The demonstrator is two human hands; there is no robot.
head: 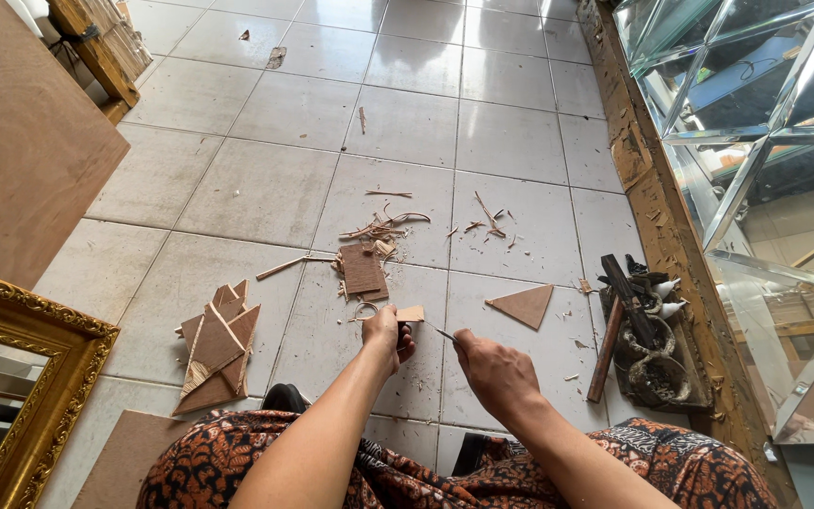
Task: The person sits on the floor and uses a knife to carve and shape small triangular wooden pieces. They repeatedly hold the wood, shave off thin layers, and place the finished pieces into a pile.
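My left hand (387, 336) grips a small piece of thin brown board (411, 314) just above the tiled floor. My right hand (494, 369) holds a slim knife (443, 332), its blade pointing left and touching the small piece. Both forearms reach out over my patterned skirt (398, 471). A triangular board piece (525, 303) lies on the tiles to the right of my hands. A rectangular board offcut (362, 270) sits among shavings just beyond my left hand.
A stack of triangular board pieces (216, 347) lies at the left. A tray of tools and tubes (645, 332) sits at the right by a mirrored panel (756, 170). A gilded frame (25, 377) and a large brown board (21, 141) stand at the left. Shavings (487, 221) litter the tiles.
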